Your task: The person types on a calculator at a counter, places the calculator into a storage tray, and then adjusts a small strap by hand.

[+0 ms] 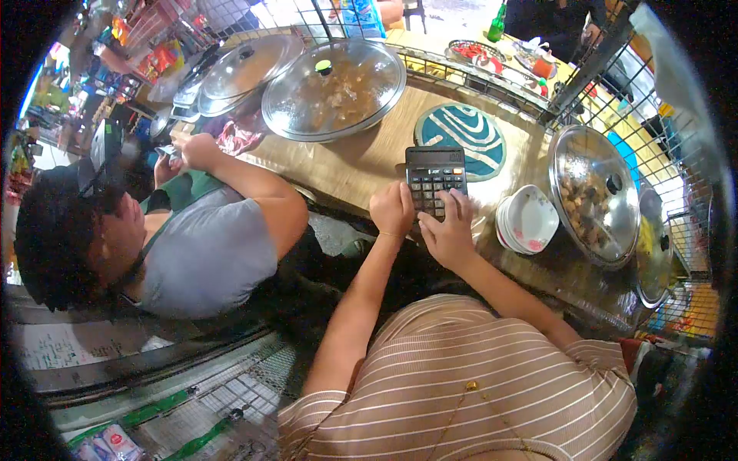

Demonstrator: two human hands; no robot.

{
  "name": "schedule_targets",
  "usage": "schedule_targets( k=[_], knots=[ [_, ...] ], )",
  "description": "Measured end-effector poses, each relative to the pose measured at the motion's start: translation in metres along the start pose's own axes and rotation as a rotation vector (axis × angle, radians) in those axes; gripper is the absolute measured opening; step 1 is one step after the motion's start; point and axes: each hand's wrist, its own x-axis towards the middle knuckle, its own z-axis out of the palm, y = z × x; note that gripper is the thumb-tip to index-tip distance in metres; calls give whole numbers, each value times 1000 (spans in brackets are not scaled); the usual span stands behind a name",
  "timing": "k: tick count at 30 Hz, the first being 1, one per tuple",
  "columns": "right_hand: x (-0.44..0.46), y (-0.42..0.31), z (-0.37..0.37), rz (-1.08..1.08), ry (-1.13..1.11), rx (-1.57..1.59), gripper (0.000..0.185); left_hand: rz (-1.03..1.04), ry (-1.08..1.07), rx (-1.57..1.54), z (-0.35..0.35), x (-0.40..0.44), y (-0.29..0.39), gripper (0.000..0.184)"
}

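Note:
A black calculator (436, 181) with a lit display lies at the near edge of the wooden counter, its top overlapping a round teal mat (480, 138) with white curved lines. At the calculator's lower left side, my left hand (391, 209) is closed against its edge, fingers curled. My right hand (449, 234) rests over the lower keys with its fingers apart, the fingertips touching the buttons. Just right of that hand stands a stack of small white bowls (532, 219) with a floral pattern.
Lidded pans of food stand on the counter (384, 146): a large one (334, 88) at the back left, another (596, 192) at the right. A wire grille (523, 100) borders the far side. At left, a person in a grey shirt (211, 250) handles something small.

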Motion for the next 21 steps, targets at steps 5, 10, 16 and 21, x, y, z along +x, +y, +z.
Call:
schedule_targets(
  k=[5, 10, 16, 21],
  knots=[
    [0, 2, -5, 43, 46, 39, 18, 14, 22, 2, 2, -1, -1, 27],
    [0, 6, -30, 122, 83, 84, 30, 7, -6, 38, 5, -2, -5, 27],
    [-36, 21, -17, 227, -84, 24, 36, 5, 22, -4, 6, -2, -5, 27],
    [-48, 17, -13, 193, -10, 32, 28, 33, 47, -2, 7, -2, -4, 26]
  ],
)
